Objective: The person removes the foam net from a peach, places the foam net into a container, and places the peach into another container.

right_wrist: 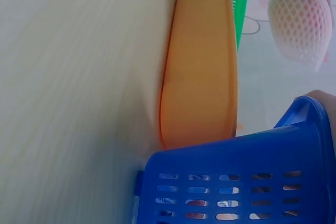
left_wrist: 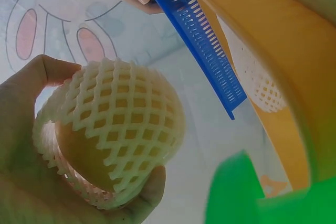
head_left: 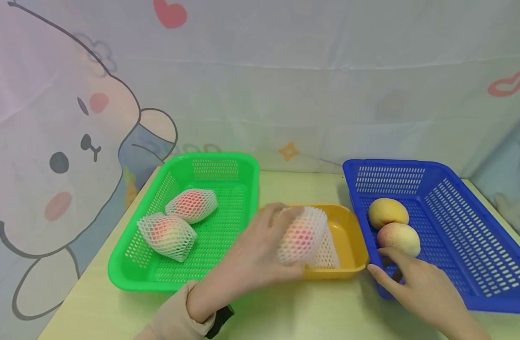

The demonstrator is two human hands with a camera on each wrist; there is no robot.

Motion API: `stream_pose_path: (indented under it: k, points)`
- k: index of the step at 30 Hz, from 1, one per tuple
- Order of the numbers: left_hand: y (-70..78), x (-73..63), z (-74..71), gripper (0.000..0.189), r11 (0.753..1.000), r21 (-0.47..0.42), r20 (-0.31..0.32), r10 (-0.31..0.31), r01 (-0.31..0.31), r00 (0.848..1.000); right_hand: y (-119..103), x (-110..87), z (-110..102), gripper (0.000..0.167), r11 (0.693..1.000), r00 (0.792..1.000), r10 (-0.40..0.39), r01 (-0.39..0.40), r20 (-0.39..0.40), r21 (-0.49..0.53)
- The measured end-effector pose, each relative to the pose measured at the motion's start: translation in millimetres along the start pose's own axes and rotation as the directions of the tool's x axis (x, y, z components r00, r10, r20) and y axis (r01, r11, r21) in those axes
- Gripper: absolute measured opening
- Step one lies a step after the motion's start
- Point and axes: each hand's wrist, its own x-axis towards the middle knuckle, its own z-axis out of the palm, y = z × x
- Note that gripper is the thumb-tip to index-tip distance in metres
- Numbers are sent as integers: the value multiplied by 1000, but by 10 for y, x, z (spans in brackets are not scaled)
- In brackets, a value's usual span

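Left hand [head_left: 260,252]: grips one netted peach [head_left: 304,236], held higher than the yellow tray [head_left: 349,238].
Right hand [head_left: 425,288]: pinches the left rim of the blue basket [head_left: 493,302].
Blue basket: holds two bare peaches [head_left: 399,240].
Yellow tray: contains foam netting [head_left: 328,252], partly blocked by the gripped peach.
Green basket [head_left: 226,236]: holds two netted peaches [head_left: 192,206].

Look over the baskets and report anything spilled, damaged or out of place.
Nothing stands out as spilled or damaged: two netted fruits lie inside the green basket, two bare fruits inside the blue basket, and the left hand holds another netted fruit.
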Motion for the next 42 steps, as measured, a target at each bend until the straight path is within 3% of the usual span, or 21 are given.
stream_pose_path:
  k: [8,15,28,32,35,38,42]
  points:
    - [-29,-23,63,84,999,-44,13,2,-1,1000,36,0,18,43,998,999,-12,15,-45,53]
    - [-15,-26,96,88,997,-73,77,-30,36,997,53,-23,27,37,998,997,-19,24,-76,66]
    - [-44,-33,161,89,989,-114,116,-83,96,990,-29,-42,20,42,998,981,-53,58,-185,25]
    - [-53,-35,172,91,989,-120,107,-76,89,991,-75,-26,60,37,990,948,-138,137,-288,-22]
    - [-58,-29,182,94,989,-128,90,-59,70,994,-107,4,89,34,966,886,-257,242,-385,-89]
    - [-68,-18,189,96,988,-148,68,-33,43,997,-150,55,89,34,938,836,-346,317,-426,-140]
    - [-84,-6,186,98,983,-182,62,-19,30,998,-219,119,84,34,917,809,-398,365,-433,-161]
